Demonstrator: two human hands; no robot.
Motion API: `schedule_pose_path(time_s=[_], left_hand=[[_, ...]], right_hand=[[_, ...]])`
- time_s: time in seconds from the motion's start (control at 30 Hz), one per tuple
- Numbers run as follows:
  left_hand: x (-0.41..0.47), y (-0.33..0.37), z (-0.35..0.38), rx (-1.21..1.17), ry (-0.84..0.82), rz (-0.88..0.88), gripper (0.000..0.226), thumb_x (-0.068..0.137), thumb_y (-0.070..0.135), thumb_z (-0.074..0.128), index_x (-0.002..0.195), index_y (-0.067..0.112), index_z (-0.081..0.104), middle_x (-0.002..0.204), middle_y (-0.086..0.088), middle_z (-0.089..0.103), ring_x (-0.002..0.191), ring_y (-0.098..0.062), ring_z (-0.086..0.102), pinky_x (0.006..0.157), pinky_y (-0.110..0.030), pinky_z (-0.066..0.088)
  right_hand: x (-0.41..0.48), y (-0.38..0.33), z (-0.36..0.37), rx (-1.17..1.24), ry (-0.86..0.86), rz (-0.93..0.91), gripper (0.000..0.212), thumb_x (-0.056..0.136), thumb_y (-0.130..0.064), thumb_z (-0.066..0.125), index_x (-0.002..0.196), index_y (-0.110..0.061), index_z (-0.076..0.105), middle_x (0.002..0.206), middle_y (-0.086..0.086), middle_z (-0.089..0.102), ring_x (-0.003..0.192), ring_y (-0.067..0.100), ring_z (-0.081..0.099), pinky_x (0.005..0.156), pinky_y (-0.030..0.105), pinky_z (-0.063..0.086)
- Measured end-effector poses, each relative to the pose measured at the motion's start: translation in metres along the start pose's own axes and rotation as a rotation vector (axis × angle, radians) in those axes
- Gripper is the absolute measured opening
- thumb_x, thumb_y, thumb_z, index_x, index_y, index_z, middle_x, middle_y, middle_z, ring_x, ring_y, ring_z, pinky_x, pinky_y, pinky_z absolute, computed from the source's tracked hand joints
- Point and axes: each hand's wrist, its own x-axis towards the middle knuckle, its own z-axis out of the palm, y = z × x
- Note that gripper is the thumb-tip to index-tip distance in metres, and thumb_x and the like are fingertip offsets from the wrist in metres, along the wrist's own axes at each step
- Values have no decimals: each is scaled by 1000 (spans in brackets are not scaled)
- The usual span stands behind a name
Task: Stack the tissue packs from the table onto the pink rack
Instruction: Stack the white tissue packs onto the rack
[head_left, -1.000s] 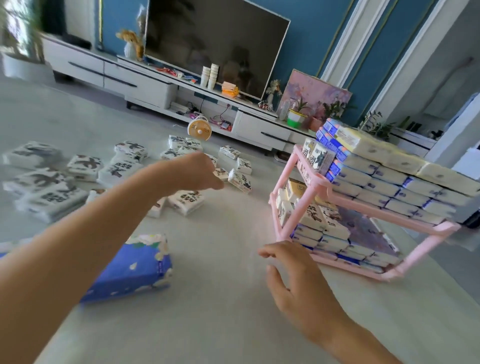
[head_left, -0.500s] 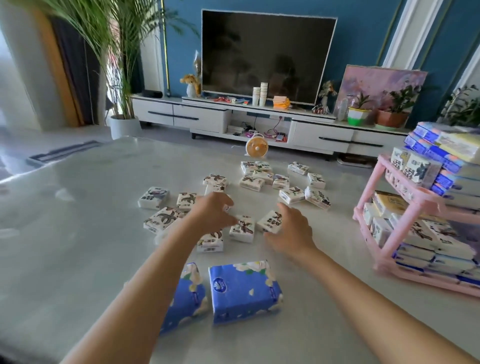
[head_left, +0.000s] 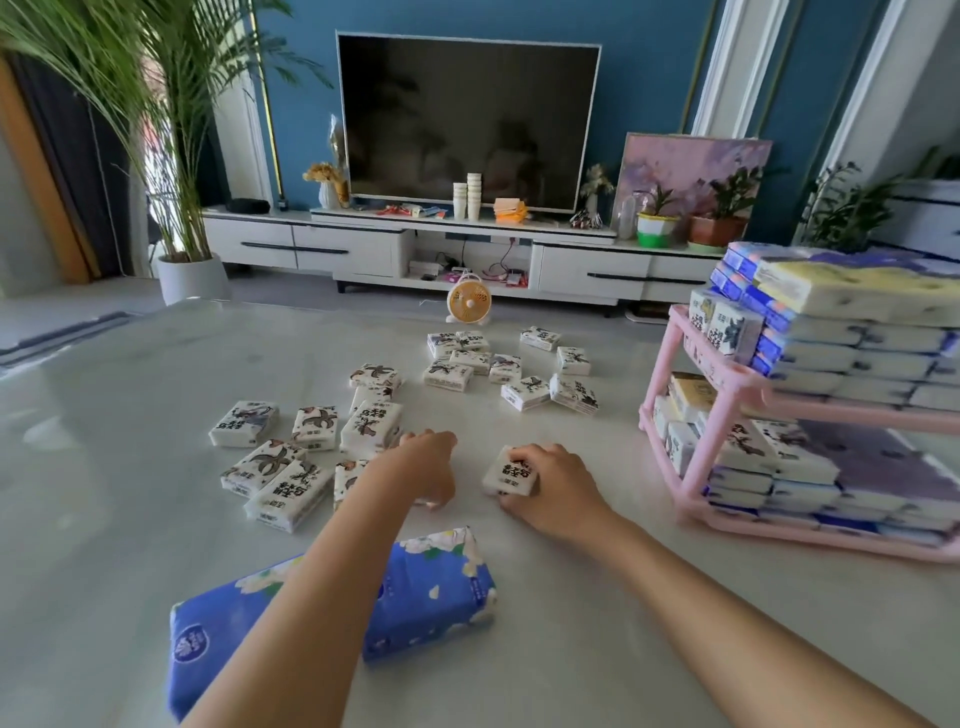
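Several small white tissue packs (head_left: 317, 426) with dark prints lie scattered over the pale table (head_left: 597, 649). My right hand (head_left: 550, 483) is closed around one small white pack (head_left: 508, 474) resting on the table. My left hand (head_left: 423, 470) is curled down over another small pack (head_left: 348, 475), which it mostly hides. Two large blue tissue packs (head_left: 431, 592) lie near me, under my left forearm. The pink rack (head_left: 727, 384) stands at the right, both shelves loaded with packs.
A second cluster of small packs (head_left: 511, 366) lies farther back, in front of a small orange fan (head_left: 468, 303). Beyond the table are a TV, a white cabinet, a potted palm at left and potted plants at right.
The view swung left from the rack to the scattered packs. My right hand came away from the rack and closed on a small pack; my left hand lowered onto another.
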Motion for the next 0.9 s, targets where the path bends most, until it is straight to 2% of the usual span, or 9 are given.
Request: schedule_pose_path(time_s=[0.13,0.2,0.33,0.47,0.57,0.67,0.77,0.83,0.9], left_hand=[[-20,7,-8,-158,41,-6,83,76,15,69,144,13,23,128,-13,45,112,-26,48,97,-36,43],[-32,24,-17,-205,98,24,85,75,18,70,145,12,21,125,-14,46,102,-24,50,93,-33,44],[-60,83,-22,-159,96,182,82,77,15,68,144,13,21,131,-14,39,113,-27,49,92,-28,42],[-81,147,9,-23,-77,384,81,77,23,69,144,20,23,137,-6,38,124,-21,42,99,-27,38],[-89,180,34,-8,-155,486,81,78,25,69,145,22,22,142,-1,36,129,-17,38,103,-26,35],[-92,204,54,0,-125,557,76,82,23,65,145,19,22,143,-2,35,132,-18,32,105,-26,31],[-95,218,70,65,-35,591,68,87,26,59,144,19,24,144,-1,35,131,-20,31,106,-30,29],[-98,222,78,98,23,566,63,88,29,56,143,19,26,144,-1,32,130,-21,32,105,-34,31],[-100,225,81,116,71,482,63,86,35,58,139,18,28,140,-4,30,127,-24,33,100,-36,34]], right_hand=[[-39,10,-17,64,-76,-6,60,76,-30,70,130,-21,45,131,3,45,121,22,43,103,27,34],[-60,19,-28,88,-96,-30,61,76,-23,72,130,-20,45,131,3,45,122,19,43,102,22,32],[-108,51,-56,163,-117,-20,63,76,-15,73,132,-16,45,129,2,46,120,13,46,99,15,32],[-163,105,-78,62,-46,40,63,79,-22,68,135,-24,39,130,-11,38,121,8,39,98,11,26],[-192,136,-96,39,-43,101,60,82,-20,65,135,-27,38,125,-18,31,124,6,34,94,7,20],[-204,157,-115,9,-30,157,56,85,-10,57,135,-26,39,133,-12,32,126,5,31,96,5,17],[-204,171,-121,-50,33,174,57,83,-2,51,135,-25,43,143,-2,33,134,14,32,101,9,19],[-205,170,-117,-64,76,196,56,84,-10,54,137,-25,42,141,1,34,134,19,33,102,13,23],[-208,166,-110,-63,127,222,59,85,-26,58,140,-28,38,144,2,29,135,19,30,105,18,23]])
